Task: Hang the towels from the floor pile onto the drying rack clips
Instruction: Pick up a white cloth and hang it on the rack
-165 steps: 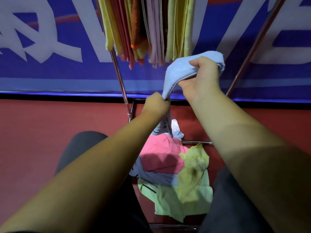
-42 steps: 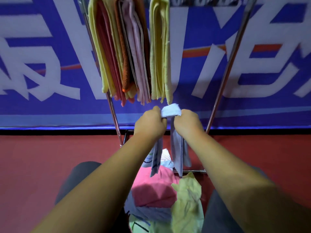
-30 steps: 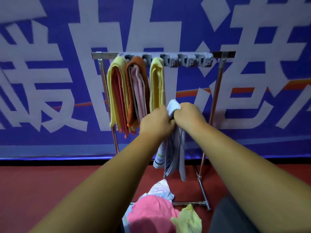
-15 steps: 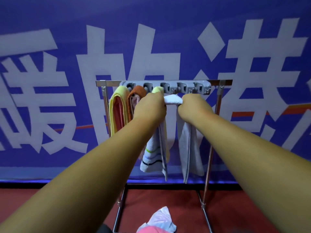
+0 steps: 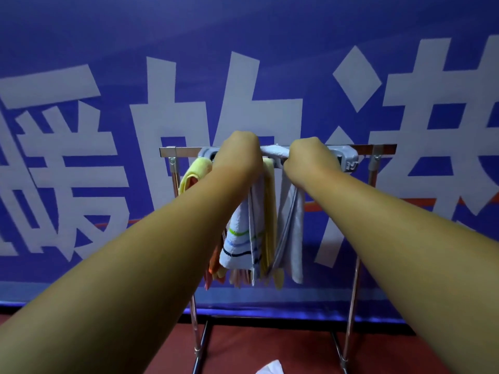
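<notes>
A pale blue-white striped towel (image 5: 290,228) hangs folded over between my two fists. My left hand (image 5: 239,152) grips its left end and my right hand (image 5: 307,157) grips its right end, and both press it against the grey clip strip (image 5: 347,160) on the rack's top bar (image 5: 383,148). Yellow (image 5: 195,171), orange and pink towels hang to the left, partly hidden by my left forearm. Which clip the towel sits at is hidden by my hands. A white scrap of the floor pile (image 5: 270,368) shows at the bottom edge.
The metal drying rack stands on a red floor (image 5: 270,344) with upright legs (image 5: 353,300) and a low base bar. Right behind it hangs a blue banner (image 5: 243,49) with large white characters.
Both hands have lifted the towel from waist height up to the clip strip. My view has tilted up, so most of the floor pile has dropped out of sight.
</notes>
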The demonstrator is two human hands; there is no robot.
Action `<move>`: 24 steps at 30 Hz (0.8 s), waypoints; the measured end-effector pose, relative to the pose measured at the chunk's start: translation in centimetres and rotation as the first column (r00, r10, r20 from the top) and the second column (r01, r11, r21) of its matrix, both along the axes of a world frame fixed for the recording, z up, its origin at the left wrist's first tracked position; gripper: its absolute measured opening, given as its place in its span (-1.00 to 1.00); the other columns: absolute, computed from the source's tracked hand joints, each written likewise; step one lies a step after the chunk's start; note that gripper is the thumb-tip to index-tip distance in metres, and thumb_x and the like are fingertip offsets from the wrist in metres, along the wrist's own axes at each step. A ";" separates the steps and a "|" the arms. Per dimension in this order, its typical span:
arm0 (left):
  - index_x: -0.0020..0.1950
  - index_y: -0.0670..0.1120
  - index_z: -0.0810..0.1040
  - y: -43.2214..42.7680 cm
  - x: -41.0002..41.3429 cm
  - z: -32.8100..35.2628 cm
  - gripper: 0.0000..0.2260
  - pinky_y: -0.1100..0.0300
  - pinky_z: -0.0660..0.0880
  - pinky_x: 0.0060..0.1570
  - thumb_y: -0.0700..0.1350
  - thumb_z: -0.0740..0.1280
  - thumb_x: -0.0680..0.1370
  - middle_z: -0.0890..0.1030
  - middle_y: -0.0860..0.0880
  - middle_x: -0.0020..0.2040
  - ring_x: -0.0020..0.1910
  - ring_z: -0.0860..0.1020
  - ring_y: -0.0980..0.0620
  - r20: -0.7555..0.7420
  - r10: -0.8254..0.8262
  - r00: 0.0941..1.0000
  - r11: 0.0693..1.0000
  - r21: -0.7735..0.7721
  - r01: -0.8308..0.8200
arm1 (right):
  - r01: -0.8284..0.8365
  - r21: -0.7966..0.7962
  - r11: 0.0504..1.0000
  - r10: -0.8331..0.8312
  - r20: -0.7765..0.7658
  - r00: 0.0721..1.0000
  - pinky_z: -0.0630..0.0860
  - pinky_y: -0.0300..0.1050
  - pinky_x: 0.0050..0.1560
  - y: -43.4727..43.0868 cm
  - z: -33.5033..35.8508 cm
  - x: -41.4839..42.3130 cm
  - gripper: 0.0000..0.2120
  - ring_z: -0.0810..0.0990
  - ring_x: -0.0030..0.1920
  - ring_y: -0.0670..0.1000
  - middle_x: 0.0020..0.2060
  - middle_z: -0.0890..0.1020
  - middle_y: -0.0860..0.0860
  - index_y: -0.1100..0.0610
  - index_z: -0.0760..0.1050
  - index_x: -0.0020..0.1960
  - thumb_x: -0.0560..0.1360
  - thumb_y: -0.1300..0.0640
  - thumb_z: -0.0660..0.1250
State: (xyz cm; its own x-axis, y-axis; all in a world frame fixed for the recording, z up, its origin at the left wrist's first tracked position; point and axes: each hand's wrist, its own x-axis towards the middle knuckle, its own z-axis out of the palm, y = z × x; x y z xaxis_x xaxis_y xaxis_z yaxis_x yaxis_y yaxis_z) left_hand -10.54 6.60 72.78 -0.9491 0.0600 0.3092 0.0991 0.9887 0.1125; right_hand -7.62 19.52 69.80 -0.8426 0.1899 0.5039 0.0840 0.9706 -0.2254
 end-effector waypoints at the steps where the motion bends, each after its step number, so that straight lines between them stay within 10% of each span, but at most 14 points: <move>1: 0.46 -0.20 0.51 0.2 -0.1 0.7 -0.67 0.04 0.42 0.09 -0.15 0.34 0.70 0.56 -0.17 0.36 0.15 0.51 -0.19 0.084 0.033 0.996 0.999 0.028 -0.036 | -0.007 0.017 1.000 0.007 0.000 1.000 0.53 0.01 -0.21 0.1 0.0 -0.6 -0.91 0.46 -0.31 0.10 -0.25 0.43 0.09 0.12 0.51 0.04 0.64 0.10 0.34; 7: 0.40 -0.14 0.53 -1.2 -6.4 0.2 -0.59 -0.09 0.48 0.36 -0.02 0.47 0.60 0.59 -0.14 0.30 0.32 0.56 -0.18 0.155 0.152 0.976 0.981 0.096 -0.168 | -0.043 0.104 0.994 0.043 0.002 0.999 0.44 -0.03 -0.31 -0.4 -0.2 -3.2 -0.86 0.48 -0.29 0.08 -0.24 0.44 0.08 0.15 0.58 0.17 0.64 0.18 0.33; 15: 0.18 -0.07 0.54 -0.9 -3.5 -2.0 -0.76 0.02 0.35 -0.29 -0.17 0.48 0.55 0.52 -0.08 -0.08 -0.13 0.52 -0.15 -0.143 -0.007 0.990 0.995 -0.097 -0.008 | -0.023 0.194 0.981 0.013 0.053 0.999 0.49 0.05 -0.19 0.0 -2.0 -5.5 -0.78 0.55 -0.11 0.17 -0.18 0.47 0.09 0.13 0.59 0.25 0.61 0.23 0.32; 24: -0.07 -0.08 0.40 -0.2 -4.6 -2.3 -0.75 -0.01 0.44 -0.10 -0.14 0.49 0.53 0.44 -0.07 -0.21 -0.09 0.52 -0.14 -0.003 0.006 1.000 0.999 0.045 -0.006 | -0.017 0.191 0.981 0.010 0.039 0.999 0.58 0.05 -0.20 0.4 -2.2 -6.0 -0.87 0.59 -0.13 0.15 -0.25 0.43 0.07 0.14 0.59 0.15 0.62 0.18 0.34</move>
State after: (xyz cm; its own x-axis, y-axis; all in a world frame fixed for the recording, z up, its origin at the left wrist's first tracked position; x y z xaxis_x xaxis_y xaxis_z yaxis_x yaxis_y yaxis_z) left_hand -15.09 6.37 70.53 -0.9485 0.0401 0.3143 0.0936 0.9831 0.1570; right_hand -13.61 19.95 67.56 -0.8634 0.0814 0.4979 0.0754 0.9966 -0.0322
